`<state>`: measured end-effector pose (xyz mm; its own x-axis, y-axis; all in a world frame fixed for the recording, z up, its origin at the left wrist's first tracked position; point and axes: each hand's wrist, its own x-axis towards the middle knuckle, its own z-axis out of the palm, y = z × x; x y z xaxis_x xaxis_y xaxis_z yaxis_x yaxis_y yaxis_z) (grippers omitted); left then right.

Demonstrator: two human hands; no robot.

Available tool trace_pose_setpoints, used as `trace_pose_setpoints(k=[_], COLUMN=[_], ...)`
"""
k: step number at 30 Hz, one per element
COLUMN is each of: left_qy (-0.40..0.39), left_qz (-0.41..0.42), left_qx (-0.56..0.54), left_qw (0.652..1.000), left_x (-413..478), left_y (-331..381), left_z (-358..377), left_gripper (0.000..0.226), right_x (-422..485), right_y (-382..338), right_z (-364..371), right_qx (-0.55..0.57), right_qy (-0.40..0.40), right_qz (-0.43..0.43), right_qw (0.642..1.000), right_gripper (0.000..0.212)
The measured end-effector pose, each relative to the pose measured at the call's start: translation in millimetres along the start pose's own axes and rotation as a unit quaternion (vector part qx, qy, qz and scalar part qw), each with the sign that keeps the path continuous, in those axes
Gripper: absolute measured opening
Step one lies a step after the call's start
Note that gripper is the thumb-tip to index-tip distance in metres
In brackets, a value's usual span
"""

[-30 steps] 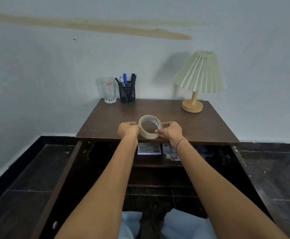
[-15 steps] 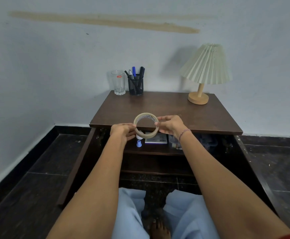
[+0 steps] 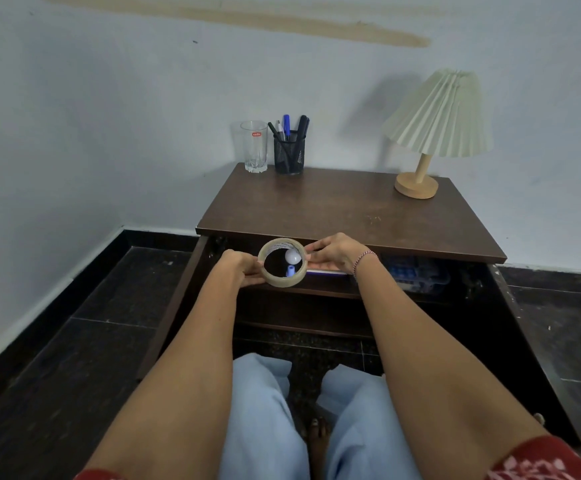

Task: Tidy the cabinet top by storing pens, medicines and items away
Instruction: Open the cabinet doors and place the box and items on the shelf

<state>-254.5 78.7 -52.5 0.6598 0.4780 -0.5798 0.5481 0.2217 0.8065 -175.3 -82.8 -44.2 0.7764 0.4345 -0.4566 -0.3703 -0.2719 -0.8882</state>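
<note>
A roll of clear tape [image 3: 271, 279] is held between my left hand [image 3: 240, 266] and my right hand [image 3: 334, 252], just below the front edge of the brown cabinet top [image 3: 344, 213] and over the open cabinet shelf [image 3: 316, 292]. Through the roll's hole I see a small white bottle [image 3: 293, 257] and a blue cap [image 3: 290, 271] on the shelf. A black mesh pen holder [image 3: 289, 152] with several pens stands at the back left of the top.
A drinking glass [image 3: 254, 147] stands left of the pen holder. A lamp [image 3: 434, 129] with a pleated shade sits at the back right. Inside the cabinet lie a flat packet [image 3: 327, 271] and a blue-and-clear pack [image 3: 417, 273]. The cabinet doors hang open on both sides.
Both hands have carried the tape roll down from over the cabinet top's front edge to in front of the open shelf. The view has pulled back and tilted down.
</note>
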Motion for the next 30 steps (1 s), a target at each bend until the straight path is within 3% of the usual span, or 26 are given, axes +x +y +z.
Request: trace_pose_setpoints(k=[7,10,15,19,21,25,30], left_qy=[0.022,0.039,0.097,0.097,0.104,0.126,0.160], left_qz=[-0.013,-0.020,-0.001,0.001,0.004,0.011,0.009], left_qx=[-0.035,-0.070,-0.090,-0.139,-0.159,-0.186,-0.201], left_qw=[0.999,0.997,0.991,0.986,0.982,0.974,0.966], left_x=[13.3,24.5,41.2,50.0,53.9,66.4,84.0], left_y=[-7.3,-20.3,-41.4,-55.5,-56.5,-61.0,-62.8], left_z=[-0.7,-7.9,-11.7,-5.9,-2.5,0.2,3.9], left_gripper=[0.028,0.036,0.024,0.019,0.015,0.027,0.026], right_x=[18.1,23.4,27.0,34.0,40.6,47.9,49.5], right_y=[-1.9,-4.1,-6.7,-0.6,6.0,31.9,55.4], right_z=[28.6,39.5,44.6,51.2,54.4,59.7,62.1], right_qx=[-0.070,-0.100,-0.196,-0.226,-0.202,-0.071,-0.071], right_qy=[0.069,0.054,-0.027,-0.025,-0.003,0.053,-0.051], right_qz=[0.017,0.032,0.047,0.053,0.038,0.029,0.035], right_qw=[0.995,0.993,0.979,0.972,0.979,0.996,0.996], right_gripper=[0.033,0.034,0.032,0.030,0.016,0.017,0.068])
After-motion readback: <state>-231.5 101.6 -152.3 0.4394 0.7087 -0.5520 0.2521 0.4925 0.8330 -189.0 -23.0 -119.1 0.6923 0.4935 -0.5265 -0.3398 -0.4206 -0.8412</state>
